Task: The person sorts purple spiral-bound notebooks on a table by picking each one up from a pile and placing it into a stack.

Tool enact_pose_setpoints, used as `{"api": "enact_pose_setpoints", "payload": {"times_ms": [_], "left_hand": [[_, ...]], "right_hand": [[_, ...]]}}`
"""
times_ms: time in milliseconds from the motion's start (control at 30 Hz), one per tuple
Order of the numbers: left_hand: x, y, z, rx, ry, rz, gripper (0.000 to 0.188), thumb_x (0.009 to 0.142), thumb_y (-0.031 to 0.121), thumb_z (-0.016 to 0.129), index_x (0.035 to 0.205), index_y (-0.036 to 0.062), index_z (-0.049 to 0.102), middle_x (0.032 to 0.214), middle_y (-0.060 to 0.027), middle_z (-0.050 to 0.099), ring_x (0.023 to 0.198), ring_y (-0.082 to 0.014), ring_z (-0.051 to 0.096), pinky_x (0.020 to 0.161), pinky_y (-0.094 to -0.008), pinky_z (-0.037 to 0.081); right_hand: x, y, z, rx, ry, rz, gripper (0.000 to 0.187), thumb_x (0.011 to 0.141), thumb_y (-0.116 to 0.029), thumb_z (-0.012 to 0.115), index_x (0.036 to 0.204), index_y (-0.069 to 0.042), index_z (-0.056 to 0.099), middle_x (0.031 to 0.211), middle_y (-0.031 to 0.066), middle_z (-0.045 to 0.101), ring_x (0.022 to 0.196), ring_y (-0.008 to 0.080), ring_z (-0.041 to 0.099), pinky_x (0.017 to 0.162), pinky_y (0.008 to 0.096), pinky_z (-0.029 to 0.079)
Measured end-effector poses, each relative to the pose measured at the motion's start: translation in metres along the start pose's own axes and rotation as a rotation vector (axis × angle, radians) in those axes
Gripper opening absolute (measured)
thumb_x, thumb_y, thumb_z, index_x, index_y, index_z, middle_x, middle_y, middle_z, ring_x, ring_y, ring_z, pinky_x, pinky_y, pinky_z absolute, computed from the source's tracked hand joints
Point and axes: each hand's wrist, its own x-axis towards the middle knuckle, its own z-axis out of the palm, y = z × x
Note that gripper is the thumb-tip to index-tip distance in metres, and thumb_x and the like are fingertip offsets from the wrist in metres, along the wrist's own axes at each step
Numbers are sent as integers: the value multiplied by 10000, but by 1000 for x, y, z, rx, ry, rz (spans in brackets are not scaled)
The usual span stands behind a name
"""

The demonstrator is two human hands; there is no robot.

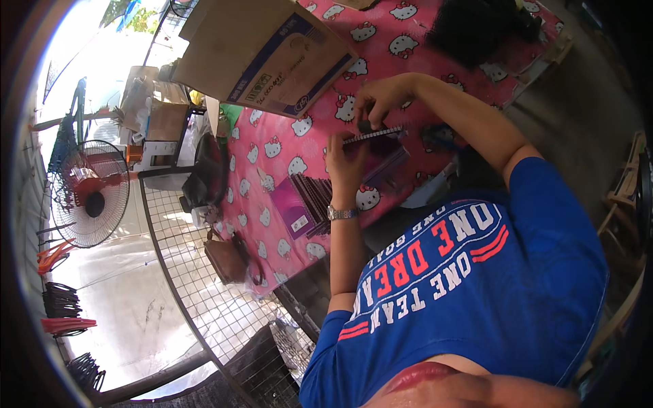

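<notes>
My left hand [345,161], with a metal-band watch on its wrist, grips the near end of a thin dark flat thing [372,135] edged with a row of small white marks, perhaps a spiral binding. Bent over the other side of that edge is my right hand [382,100], its fingers curled close together around something dark and small that I cannot make out. Beneath the hands lie dark purple flat pieces [389,166]. Left of my left wrist, a fanned stack of dark, thin flat items [314,200] rests beside a purple cover [289,207] with a white label.
The pink tablecloth [297,165] has a cartoon cat print. A large cardboard box [265,58] stands at the far left, a black heap [476,30] at the far right. Along the left side are a brown bag [226,258], a wire mesh panel [197,245] and a standing fan [92,197].
</notes>
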Motion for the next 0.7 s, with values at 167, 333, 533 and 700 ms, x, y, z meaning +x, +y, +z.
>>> {"api": "enact_pose_setpoints", "payload": {"times_ms": [167,333,533,700], "left_hand": [[-2,3,-1,-55,-18,-83,290,762,105,766,980,25,592,878,-105,619,764,-223,610,703,-327,490],[-2,0,2,-136,2,-167,259,783,106,760,970,17,605,882,-116,632,760,-215,609,714,-345,487],[-12,4,8,-501,183,-384,170,913,133,671,1011,0,633,884,-68,631,765,-107,597,618,-265,500],[-11,-1,7,-312,158,-478,180,931,110,648,1058,-15,625,890,-38,615,737,-90,603,607,-239,529]], "right_hand": [[2,7,-1,21,85,-32,338,764,-206,663,1062,-48,676,953,49,673,909,149,636,814,317,491],[-39,99,-15,-1029,711,258,548,664,-183,758,1194,-198,622,1329,69,524,1225,322,490,1013,448,408],[-102,146,91,-988,1035,87,649,767,-199,724,1361,-97,483,1473,150,370,1375,368,329,1123,499,292],[-111,140,136,-1057,921,110,593,806,-233,694,1346,-82,498,1369,171,465,1308,368,400,1081,477,337]]}}
